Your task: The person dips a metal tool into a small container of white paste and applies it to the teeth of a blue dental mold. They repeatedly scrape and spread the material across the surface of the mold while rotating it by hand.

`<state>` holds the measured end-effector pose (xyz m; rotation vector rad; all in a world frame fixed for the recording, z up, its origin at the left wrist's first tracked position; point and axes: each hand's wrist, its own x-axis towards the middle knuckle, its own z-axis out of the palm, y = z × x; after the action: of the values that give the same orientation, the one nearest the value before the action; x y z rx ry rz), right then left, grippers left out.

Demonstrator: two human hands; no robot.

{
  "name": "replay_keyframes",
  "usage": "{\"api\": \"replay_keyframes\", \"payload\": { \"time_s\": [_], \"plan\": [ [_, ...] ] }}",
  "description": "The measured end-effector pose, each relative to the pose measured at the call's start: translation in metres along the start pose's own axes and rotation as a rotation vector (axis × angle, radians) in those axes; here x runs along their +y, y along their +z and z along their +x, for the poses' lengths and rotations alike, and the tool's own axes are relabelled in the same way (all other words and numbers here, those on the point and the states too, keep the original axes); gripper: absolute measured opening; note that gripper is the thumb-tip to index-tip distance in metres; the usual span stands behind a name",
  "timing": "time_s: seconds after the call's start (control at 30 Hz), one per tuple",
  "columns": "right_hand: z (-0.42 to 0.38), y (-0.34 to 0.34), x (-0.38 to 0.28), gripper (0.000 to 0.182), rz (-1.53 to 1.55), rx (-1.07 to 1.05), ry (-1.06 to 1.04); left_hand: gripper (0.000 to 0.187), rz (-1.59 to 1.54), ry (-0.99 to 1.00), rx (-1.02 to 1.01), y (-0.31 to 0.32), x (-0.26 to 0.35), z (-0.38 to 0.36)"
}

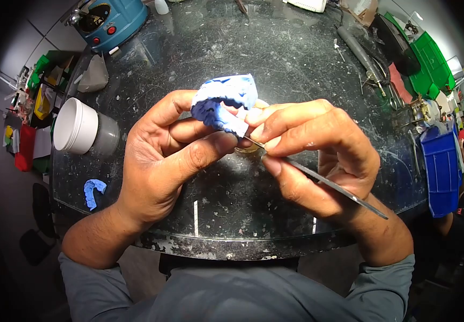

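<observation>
My left hand [159,153] is closed on a blue dental cast [226,91], an arched piece with a rough, toothed edge, raised above the table. Its thumb and fingers pinch the near side of the cast. In my right hand [325,153] is a slim, flat metal hand tool [336,188], gripped like a pen, its tail slanting down to the right. The tool's thin tip reaches the near end of the cast; whether it touches cannot be told. Right fingertips sit against or very near the cast's right side. A smaller blue horseshoe-shaped piece [93,193] lies by my left forearm.
A white plastic tub [75,126] and a clear container [107,134] stand left on the scratched black table [253,214]. A blue machine [116,24] is at the back left. Back right lies a grey handpiece [358,51]; green [430,61] and blue bins [440,172] line the right.
</observation>
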<state>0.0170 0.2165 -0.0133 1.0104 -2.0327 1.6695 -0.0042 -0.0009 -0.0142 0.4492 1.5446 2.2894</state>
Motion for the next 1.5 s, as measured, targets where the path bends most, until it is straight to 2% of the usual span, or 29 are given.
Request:
{"api": "replay_keyframes", "payload": {
  "time_s": [0.6, 0.67, 0.83, 1.1, 1.17, 1.27, 1.5],
  "plan": [
    [0.0007, -0.0002, -0.0029, 0.024, -0.053, 0.006, 0.014, 0.045, 0.071, -0.001, -0.009, 0.0004, 0.0007, 0.0020],
    [-0.0003, 0.0008, -0.0029, 0.024, -0.025, 0.014, 0.020, 0.035, 0.046, 0.093, -0.124, -0.0043, -0.0035, 0.0034],
    [-0.0008, 0.0011, -0.0031, 0.024, -0.023, 0.040, 0.057, 0.035, 0.076, 0.063, -0.110, -0.0023, -0.0008, 0.0029],
    [-0.0005, -0.0014, -0.0005, 0.024, -0.041, -0.020, 0.008, 0.034, 0.067, 0.060, -0.100, 0.0006, 0.0007, 0.0027],
    [-0.0009, 0.0002, -0.0035, 0.023, -0.001, 0.005, 0.035, 0.044, 0.085, 0.001, -0.019, 0.0055, 0.0043, 0.0027],
    [-0.0014, -0.0005, -0.0024, 0.022, 0.019, 0.028, 0.047, 0.047, -0.019, -0.013, -0.008, 0.0017, 0.0009, 0.0001],
    [-0.0008, 0.0001, 0.0022, 0.022, -0.031, 0.011, -0.042, 0.046, -0.002, -0.021, -0.008, 0.0023, 0.0015, -0.0003]
  ]
}}
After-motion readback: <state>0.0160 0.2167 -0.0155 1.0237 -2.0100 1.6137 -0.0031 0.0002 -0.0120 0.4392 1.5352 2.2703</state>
